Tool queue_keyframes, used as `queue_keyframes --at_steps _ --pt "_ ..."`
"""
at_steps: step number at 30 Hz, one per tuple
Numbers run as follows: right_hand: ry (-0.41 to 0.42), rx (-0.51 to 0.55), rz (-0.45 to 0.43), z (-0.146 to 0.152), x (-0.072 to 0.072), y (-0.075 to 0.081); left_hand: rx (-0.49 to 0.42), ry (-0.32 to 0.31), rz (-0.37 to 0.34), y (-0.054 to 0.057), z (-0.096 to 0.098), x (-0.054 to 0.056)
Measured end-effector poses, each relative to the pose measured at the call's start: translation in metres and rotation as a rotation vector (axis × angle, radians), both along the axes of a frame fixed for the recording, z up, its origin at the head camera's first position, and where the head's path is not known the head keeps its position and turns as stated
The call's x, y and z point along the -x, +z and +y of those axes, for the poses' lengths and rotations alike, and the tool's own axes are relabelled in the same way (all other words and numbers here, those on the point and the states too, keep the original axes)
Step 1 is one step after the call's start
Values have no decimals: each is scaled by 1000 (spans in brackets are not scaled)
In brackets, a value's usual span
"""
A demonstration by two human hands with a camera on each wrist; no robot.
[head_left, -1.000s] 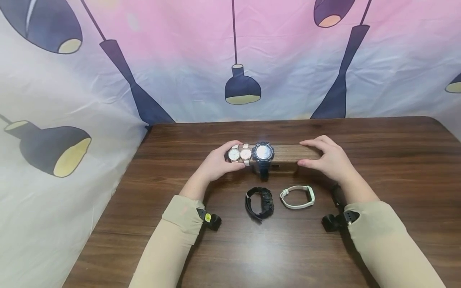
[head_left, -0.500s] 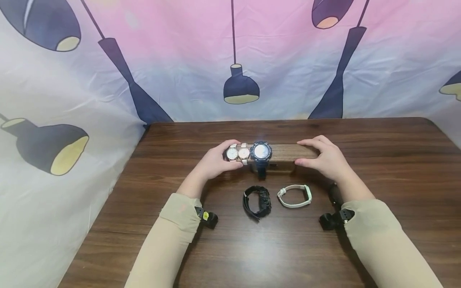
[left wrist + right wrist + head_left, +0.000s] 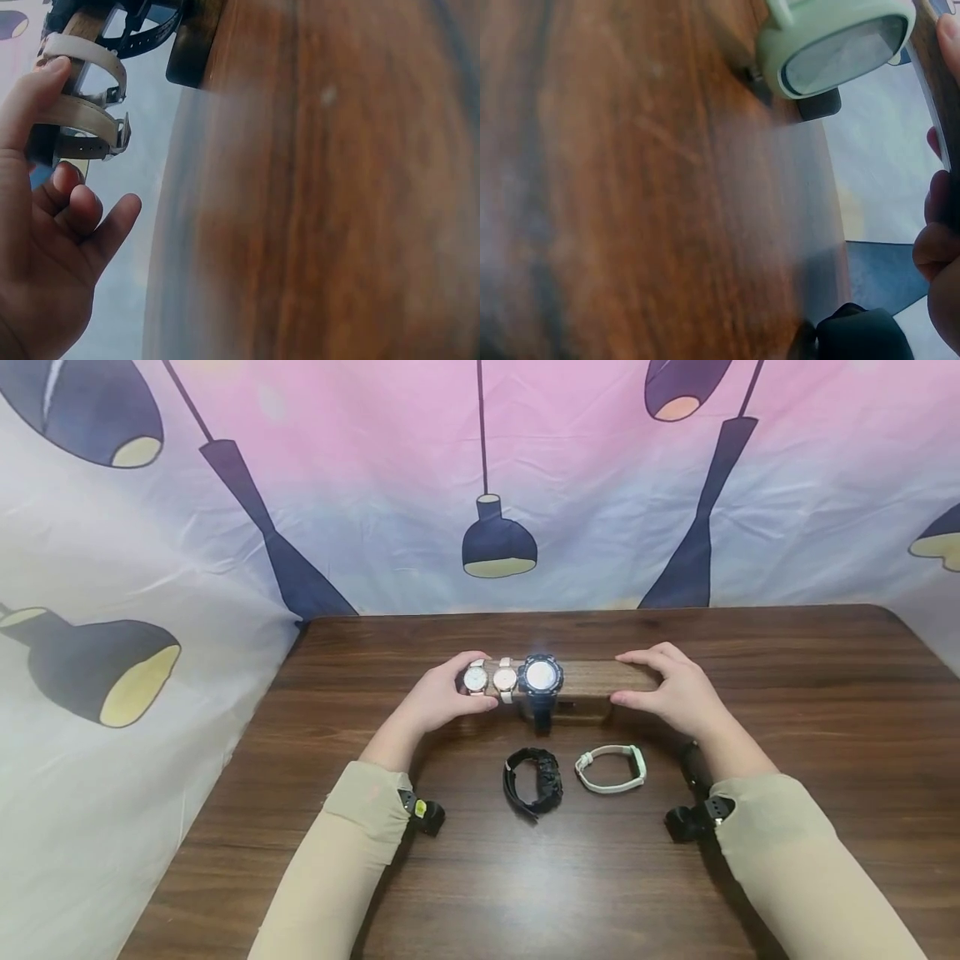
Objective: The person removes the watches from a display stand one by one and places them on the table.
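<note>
A wooden watch stand [image 3: 592, 678] with a horizontal bar stands toward the back of the table. Around the bar's left end sits a white-strapped watch [image 3: 476, 679], which my left hand [image 3: 431, 697] pinches between thumb and fingers. Its strap [image 3: 79, 116] and buckle hang below the bar in the left wrist view. Beside it are a second white-strapped watch [image 3: 506, 679] and a larger black digital watch [image 3: 542, 676]. My right hand [image 3: 686, 693] grips the bar's right end, thumb in front and fingers behind.
In front of the stand, a black watch [image 3: 551, 781] and a pale fitness band [image 3: 611, 790] lie on the brown wooden table [image 3: 525, 893]. Black wrist cameras sit at the left cuff [image 3: 367, 789] and right cuff [image 3: 772, 810]. A lamp-patterned curtain [image 3: 375, 485] hangs behind.
My left hand has slid slightly left with the end watch, widening the gap to the second white-strapped watch. My right hand keeps its grip on the bar. The head view has shifted a little.
</note>
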State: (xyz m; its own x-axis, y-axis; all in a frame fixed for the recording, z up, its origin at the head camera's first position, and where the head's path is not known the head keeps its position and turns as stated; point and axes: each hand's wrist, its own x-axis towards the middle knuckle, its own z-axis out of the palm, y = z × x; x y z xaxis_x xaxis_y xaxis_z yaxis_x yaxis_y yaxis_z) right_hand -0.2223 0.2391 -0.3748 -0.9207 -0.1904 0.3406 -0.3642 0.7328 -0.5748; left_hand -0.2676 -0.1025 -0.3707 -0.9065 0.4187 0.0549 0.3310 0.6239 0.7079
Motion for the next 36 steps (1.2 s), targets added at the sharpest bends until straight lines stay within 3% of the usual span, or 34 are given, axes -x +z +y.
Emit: queue_keyframes --at_steps 7,20,30,36 --pt "2 4 -16 -2 1 1 -20 3 -12 0 -6 -2" --pt "-2 -8 -30 0 1 1 -49 93 -17 -1 -10 -7" --pt "13 -15 -28 -1 0 3 -99 112 -27 -5 -19 -15" --pt "7 -16 -30 -1 0 3 -45 103 -38 -14 -25 -17"
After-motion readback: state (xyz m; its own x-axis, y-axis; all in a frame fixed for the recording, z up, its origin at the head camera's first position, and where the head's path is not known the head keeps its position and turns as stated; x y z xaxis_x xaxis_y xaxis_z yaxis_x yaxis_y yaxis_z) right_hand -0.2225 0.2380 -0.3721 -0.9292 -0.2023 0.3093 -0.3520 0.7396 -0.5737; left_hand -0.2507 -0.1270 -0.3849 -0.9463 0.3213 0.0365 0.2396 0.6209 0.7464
